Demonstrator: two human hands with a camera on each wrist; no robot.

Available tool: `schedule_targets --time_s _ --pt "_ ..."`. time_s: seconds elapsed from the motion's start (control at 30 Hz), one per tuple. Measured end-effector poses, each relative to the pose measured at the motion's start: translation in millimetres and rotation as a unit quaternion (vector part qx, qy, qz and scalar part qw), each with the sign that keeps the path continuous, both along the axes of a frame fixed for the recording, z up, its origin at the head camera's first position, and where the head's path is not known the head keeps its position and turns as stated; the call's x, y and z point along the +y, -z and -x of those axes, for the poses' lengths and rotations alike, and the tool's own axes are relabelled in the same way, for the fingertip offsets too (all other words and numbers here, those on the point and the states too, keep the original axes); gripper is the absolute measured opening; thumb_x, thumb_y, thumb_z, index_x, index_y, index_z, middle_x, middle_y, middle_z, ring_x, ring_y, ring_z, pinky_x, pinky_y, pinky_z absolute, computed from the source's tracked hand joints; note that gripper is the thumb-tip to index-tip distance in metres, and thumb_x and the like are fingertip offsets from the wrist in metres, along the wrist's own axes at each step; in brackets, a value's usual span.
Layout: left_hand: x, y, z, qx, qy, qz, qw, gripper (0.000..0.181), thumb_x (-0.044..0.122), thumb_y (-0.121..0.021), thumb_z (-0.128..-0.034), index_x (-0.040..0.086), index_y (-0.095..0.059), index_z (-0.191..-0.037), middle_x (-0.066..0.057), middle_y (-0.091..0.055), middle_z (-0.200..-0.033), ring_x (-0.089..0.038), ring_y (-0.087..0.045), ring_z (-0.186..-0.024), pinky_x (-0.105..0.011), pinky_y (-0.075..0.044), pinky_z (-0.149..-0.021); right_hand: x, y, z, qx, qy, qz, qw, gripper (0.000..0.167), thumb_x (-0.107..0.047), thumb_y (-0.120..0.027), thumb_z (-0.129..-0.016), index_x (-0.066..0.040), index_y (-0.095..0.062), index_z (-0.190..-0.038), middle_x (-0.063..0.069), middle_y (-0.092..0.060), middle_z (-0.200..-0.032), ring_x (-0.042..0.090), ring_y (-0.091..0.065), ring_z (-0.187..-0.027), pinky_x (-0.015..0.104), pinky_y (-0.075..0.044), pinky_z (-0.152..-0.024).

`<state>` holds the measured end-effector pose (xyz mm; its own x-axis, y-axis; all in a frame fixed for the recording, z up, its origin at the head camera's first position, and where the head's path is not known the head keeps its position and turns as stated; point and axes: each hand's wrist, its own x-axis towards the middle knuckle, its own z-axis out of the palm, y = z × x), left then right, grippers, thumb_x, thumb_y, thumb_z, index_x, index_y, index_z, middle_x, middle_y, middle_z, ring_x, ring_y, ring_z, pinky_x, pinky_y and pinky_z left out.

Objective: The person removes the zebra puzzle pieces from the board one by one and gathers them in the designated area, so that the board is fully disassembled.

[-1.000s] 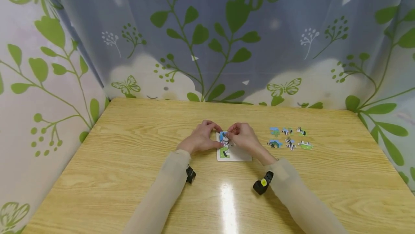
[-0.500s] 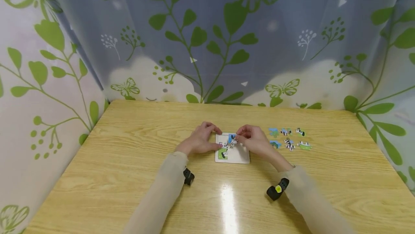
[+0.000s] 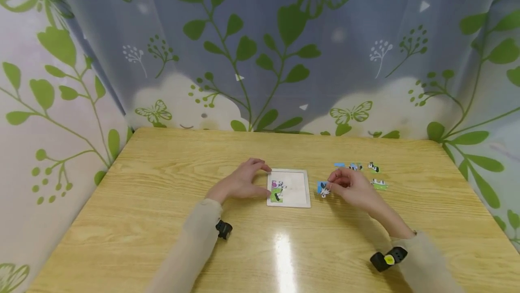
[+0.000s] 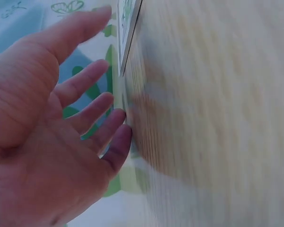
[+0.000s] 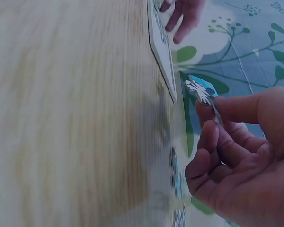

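A white puzzle tray (image 3: 295,189) lies flat on the table, with joined zebra-picture pieces (image 3: 277,193) in its lower left part. My left hand (image 3: 241,181) is at the tray's left edge, fingers and thumb spread apart and holding nothing; whether a fingertip touches the frame I cannot tell. To the right of the tray, my right hand (image 3: 357,189) pinches a puzzle piece (image 5: 202,90) between thumb and forefinger. This piece has a blue corner and a black-and-white zebra part, and is held above the table.
Loose puzzle pieces (image 3: 379,184) lie on the wooden table (image 3: 162,171) right of the tray, some partly hidden behind my right hand. A leaf-patterned cloth (image 3: 252,58) hangs behind the table and at both sides.
My right hand has lifted the blue-cornered piece out of the tray and carried it right, past the tray's edge. My left hand has drawn slightly left, off the pieces.
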<state>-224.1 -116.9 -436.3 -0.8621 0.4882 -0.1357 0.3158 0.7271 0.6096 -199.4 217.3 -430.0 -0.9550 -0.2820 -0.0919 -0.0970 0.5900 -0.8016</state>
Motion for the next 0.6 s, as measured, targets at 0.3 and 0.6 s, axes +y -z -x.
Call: schedule_targets --time_s 0.3,0.6 --pt "-3.8 -2.1 -14.5 0.001 -0.011 0.037 0.9993 0.080 0.050 -0.075 -0.0871 0.018 -0.044 -0.154 -0.010 -0.031 -0.167 -0.041 -0.029 -0.153 -0.065 -0.025 -0.121 31.5 0.2 -13.1 0.009 0.001 -0.028 0.9996 0.021 -0.023 -0.069 -0.099 -0.004 -0.064 -0.106 0.009 -0.069 -0.090 0.014 -0.059 -0.075 0.026 -0.045 -0.062" --pt "2.7 1.7 -15.8 0.017 -0.025 0.071 0.9970 0.081 0.053 -0.074 -0.0883 0.023 -0.041 -0.156 -0.007 -0.032 -0.166 -0.040 -0.029 -0.150 -0.070 -0.023 -0.118 37.6 7.5 -17.4 -0.006 -0.015 -0.044 0.9989 0.020 -0.019 -0.068 -0.099 -0.002 -0.064 -0.107 0.006 -0.071 -0.088 0.010 -0.060 -0.073 0.025 -0.045 -0.061"
